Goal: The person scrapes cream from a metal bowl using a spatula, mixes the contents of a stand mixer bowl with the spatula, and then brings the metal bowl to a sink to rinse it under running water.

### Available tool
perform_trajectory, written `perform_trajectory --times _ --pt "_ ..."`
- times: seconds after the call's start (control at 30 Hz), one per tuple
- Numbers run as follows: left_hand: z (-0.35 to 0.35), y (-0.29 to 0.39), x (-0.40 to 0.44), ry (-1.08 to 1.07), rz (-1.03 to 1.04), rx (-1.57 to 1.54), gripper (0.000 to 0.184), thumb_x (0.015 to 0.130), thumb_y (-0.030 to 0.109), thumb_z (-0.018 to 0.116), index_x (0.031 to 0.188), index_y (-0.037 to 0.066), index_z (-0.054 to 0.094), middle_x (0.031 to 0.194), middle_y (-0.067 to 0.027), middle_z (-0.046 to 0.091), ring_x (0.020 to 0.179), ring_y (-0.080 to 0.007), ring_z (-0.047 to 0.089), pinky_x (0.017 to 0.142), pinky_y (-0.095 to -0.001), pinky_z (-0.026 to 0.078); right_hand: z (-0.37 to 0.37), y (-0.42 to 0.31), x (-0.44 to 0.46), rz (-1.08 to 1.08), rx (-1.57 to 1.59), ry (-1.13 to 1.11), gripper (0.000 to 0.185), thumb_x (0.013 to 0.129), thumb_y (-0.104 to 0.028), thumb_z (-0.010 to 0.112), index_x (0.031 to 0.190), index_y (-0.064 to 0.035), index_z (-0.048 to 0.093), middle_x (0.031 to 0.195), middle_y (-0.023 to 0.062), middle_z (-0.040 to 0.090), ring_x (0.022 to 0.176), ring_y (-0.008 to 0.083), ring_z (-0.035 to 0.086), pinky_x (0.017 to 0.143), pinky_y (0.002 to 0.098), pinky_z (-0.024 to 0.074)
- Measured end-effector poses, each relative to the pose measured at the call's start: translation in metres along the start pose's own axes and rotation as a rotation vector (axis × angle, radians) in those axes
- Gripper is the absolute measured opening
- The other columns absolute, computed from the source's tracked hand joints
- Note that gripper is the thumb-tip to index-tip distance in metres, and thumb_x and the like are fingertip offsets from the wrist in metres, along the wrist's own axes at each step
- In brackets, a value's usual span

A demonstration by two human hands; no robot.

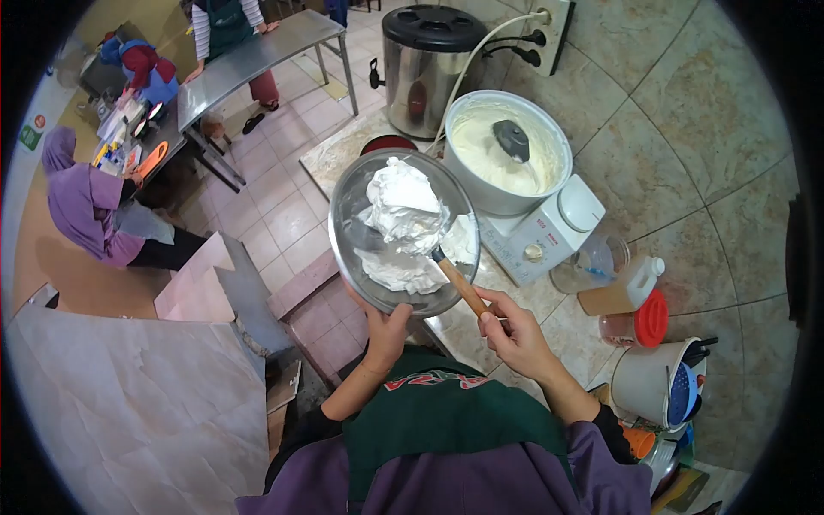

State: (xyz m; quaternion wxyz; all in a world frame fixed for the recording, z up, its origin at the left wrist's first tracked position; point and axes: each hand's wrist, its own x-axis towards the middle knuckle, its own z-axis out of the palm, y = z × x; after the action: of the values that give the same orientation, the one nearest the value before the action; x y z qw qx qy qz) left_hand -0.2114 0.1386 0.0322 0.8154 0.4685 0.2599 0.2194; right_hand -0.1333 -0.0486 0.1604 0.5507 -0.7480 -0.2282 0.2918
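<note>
My left hand point(384, 333) is closed on the near rim of a round metal bowl point(346, 242), thumb on the edge. Thick white cream point(403, 199) is heaped inside the bowl, with more smeared along its near side. In my right hand point(512, 336) is the wooden handle of a spatula point(462, 287); its head is buried in the cream. Just beyond the bowl stands a stand mixer point(541, 236) with a white mixing bowl point(508, 204). Pale cream point(489, 142) fills much of that one, around a dark grey central piece point(511, 140).
A steel urn point(421, 81) with a black lid stands behind, cords plugged into a wall socket point(549, 34). Right of the mixer are a plastic jug point(622, 287), a red-lidded jar point(648, 319) and a utensil bucket point(648, 382). Other people work at a metal table point(266, 56), far left.
</note>
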Motion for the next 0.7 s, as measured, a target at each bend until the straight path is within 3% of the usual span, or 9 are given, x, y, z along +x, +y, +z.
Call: perform_trajectory --times 0.07,0.17,0.3,0.43,0.5,0.57,0.63,0.7 --pt "0.002 0.001 0.004 0.041 -0.011 -0.06 0.071 0.077 -0.002 0.054 0.138 0.012 0.022 0.11 -0.0079 0.049 0.091 -0.0147 0.055 0.065 -0.0255 0.048 -0.009 -0.007 -0.001 0.002 0.016 0.017 0.037 0.098 -0.011 0.046 0.135 -0.0081 0.045 0.078 0.0008 0.051 0.059 0.0034 0.044 0.05 0.019 0.0371" --pt "0.014 0.013 0.004 0.05 -0.043 -0.134 0.077 0.076 -0.003 0.053 0.14 0.019 0.017 0.113 -0.0074 0.047 0.092 -0.0159 0.056 0.066 -0.0262 0.049 -0.023 -0.012 -0.001 0.009 0.04 0.048 0.037 0.098 -0.013 0.046 0.134 -0.0089 0.045 0.078 0.0009 0.051 0.058 0.0035 0.043 0.049 0.0183 0.0366" --pt "0.013 0.014 0.007 0.025 -0.023 -0.113 0.082 0.075 -0.005 0.05 0.142 0.022 0.013 0.121 -0.0088 0.041 0.104 -0.0202 0.051 0.079 -0.0306 0.05 -0.044 -0.019 0.006 -0.023 0.068 0.157 0.036 0.098 -0.014 0.046 0.134 -0.0095 0.046 0.077 0.0006 0.051 0.055 0.0032 0.042 0.048 0.0175 0.0355" --pt "0.004 0.01 0.013 -0.016 -0.004 -0.151 0.083 0.075 -0.005 0.048 0.143 0.022 0.01 0.124 -0.0095 0.039 0.107 -0.0218 0.05 0.083 -0.0343 0.049 -0.072 -0.028 0.017 0.004 0.078 0.275 0.034 0.097 -0.013 0.047 0.131 -0.007 0.048 0.076 -0.0003 0.052 0.058 0.0035 0.044 0.049 0.0191 0.0364" --pt "0.004 0.018 0.013 -0.061 -0.116 -0.15 0.101 0.076 -0.009 0.049 0.146 0.025 -0.017 0.137 -0.0133 0.03 0.114 -0.0225 0.047 0.089 -0.0321 0.047 -0.087 -0.021 0.028 -0.029 0.069 0.306 0.033 0.097 -0.013 0.047 0.13 -0.0069 0.049 0.075 0.0001 0.052 0.058 0.0034 0.045 0.048 0.0189 0.0365" --pt "0.005 0.017 0.014 -0.046 -0.109 -0.18 0.101 0.076 -0.01 0.048 0.145 0.025 -0.017 0.137 -0.0133 0.03 0.113 -0.0226 0.048 0.089 -0.0322 0.047 -0.1 -0.016 0.041 -0.116 -0.125 0.413 0.033 0.097 -0.013 0.047 0.129 -0.006 0.05 0.075 0.0011 0.054 0.059 0.0043 0.047 0.051 0.02 0.0402" --pt "0.003 0.013 0.015 -0.03 -0.102 -0.208 0.101 0.076 -0.011 0.048 0.145 0.026 -0.016 0.137 -0.0133 0.03 0.113 -0.0228 0.048 0.089 -0.0324 0.047 -0.109 -0.004 0.056 -0.19 -0.227 0.455 0.033 0.096 -0.012 0.048 0.129 -0.0049 0.05 0.075 0.0056 0.058 0.06 0.0085 0.053 0.055 0.0243 0.0449" --pt "-0.002 0.009 0.019 -0.032 -0.073 -0.169 0.101 0.076 -0.012 0.047 0.145 0.025 -0.016 0.136 -0.0137 0.032 0.111 -0.0222 0.049 0.088 -0.032 0.047 -0.115 0.002 0.068 -0.257 -0.441 0.557 0.035 0.095 -0.01 0.049 0.129 -0.0039 0.049 0.079 0.013 0.061 0.062 0.0191 0.06 0.06 0.0307 0.0487"
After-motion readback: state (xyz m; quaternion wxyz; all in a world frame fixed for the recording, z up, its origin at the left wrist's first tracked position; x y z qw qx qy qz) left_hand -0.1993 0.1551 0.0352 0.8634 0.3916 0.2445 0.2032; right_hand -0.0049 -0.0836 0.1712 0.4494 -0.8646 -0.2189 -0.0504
